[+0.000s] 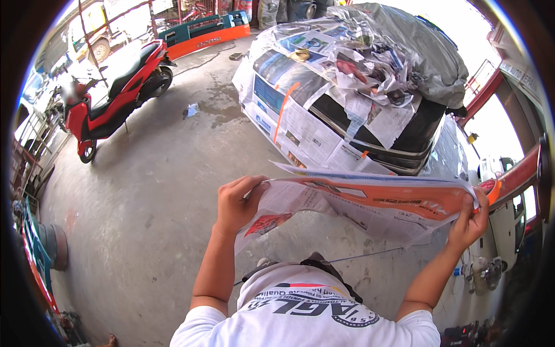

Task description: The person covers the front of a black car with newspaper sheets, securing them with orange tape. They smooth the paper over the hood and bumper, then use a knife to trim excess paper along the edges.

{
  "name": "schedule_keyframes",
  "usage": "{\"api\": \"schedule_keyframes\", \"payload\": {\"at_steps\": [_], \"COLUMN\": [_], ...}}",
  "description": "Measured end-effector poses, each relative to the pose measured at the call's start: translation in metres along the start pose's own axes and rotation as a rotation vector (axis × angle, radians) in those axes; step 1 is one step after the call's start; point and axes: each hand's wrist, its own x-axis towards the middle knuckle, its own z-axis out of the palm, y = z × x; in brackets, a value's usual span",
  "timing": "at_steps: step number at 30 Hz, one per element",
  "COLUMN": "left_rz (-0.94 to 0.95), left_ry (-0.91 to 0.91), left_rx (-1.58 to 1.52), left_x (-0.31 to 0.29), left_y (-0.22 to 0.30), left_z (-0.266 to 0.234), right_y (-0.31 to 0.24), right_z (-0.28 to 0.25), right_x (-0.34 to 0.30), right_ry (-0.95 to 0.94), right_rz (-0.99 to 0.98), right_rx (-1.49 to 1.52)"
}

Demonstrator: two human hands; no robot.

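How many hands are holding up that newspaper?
2: the left hand grips the newspaper at its left end, the right hand at its right end. No others show.

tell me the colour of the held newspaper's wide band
The band is orange, best seen in the head view.

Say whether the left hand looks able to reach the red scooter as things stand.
Probably not: the left hand grips the newspaper, and concrete floor stretches between it and the red scooter.

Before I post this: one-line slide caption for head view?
Left hand and right hand hold newspaper sheets before a partly paper-covered car, red scooter at left.
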Motion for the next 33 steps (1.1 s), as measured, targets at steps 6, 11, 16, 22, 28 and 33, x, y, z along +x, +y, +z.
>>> {"api": "schedule_keyframes", "payload": {"at_steps": [6,11,16,22,28,33], "left_rz": [-0.057,-0.040,-0.344,-0.623,-0.692,-0.750], "left_ry": [-0.092,-0.161,-0.315,0.153,0.525,0.407], "left_rx": [-0.179,-0.189,0.142,0.586,0.988,0.925], "left_x": [0.009,0.028,0.011,-0.011,-0.037,-0.012], "left_y": [-0.026,-0.030,-0.081,-0.252,-0.206,-0.171], "left_z": [0.030,0.061,0.071,-0.023,-0.062,0.001], "right_y": [0.024,0.082,0.194,0.488,0.681,0.779], "right_z": [0.001,0.021,0.073,0.194,0.305,0.383], "right_x": [0.010,0.026,0.066,0.150,0.196,0.212], "right_ry": [0.001,-0.079,-0.156,0.087,0.640,0.451], "right_rz": [0.105,0.224,0.320,0.811,1.447,1.588], "right_rx": [-0.001,0.021,-0.022,0.687,0.392,0.064]}}
